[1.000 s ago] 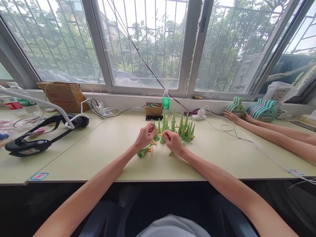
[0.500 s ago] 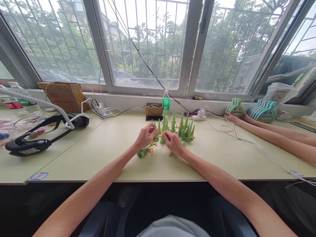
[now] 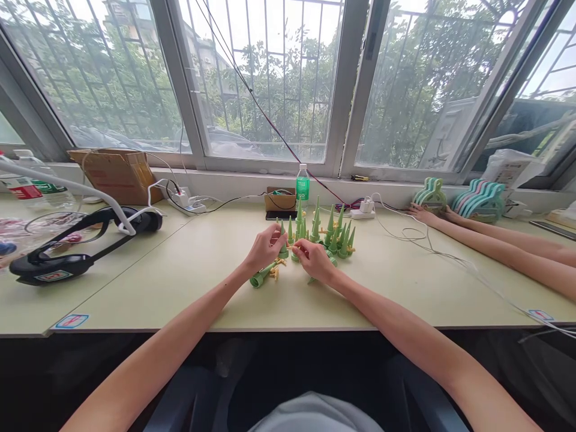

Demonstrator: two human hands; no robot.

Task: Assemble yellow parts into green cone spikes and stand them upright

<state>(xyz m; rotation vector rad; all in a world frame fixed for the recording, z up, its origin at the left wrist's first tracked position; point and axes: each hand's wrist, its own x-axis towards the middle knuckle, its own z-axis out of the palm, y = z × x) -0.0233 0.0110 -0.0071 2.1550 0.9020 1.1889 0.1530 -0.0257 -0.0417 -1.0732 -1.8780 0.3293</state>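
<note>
My left hand (image 3: 264, 248) is closed around a green plant watering spike (image 3: 284, 251), held with its point up. Fingers of my right hand (image 3: 314, 258) pinch a small yellow valve piece (image 3: 290, 247) at the spike's side, and the two hands almost meet. Just beyond and to the right, several green watering spikes (image 3: 330, 228) stand point up, some with yellow valves on their sides. Below my left hand one spike (image 3: 257, 279) lies on its side, beside loose yellow valves (image 3: 274, 273). Part of another lying spike is hidden by my right hand.
A green-labelled bottle (image 3: 303, 185) and a small cardboard box (image 3: 279, 199) stand behind the spikes. At left lies a black headset (image 3: 96, 231). Another person's hands (image 3: 423, 215) touch green hangers (image 3: 429, 193) at right. White cables (image 3: 432, 249) cross the table.
Both hands stay in nearly the same place. My right fingers shift very slightly at the yellow valve; nothing is let go.
</note>
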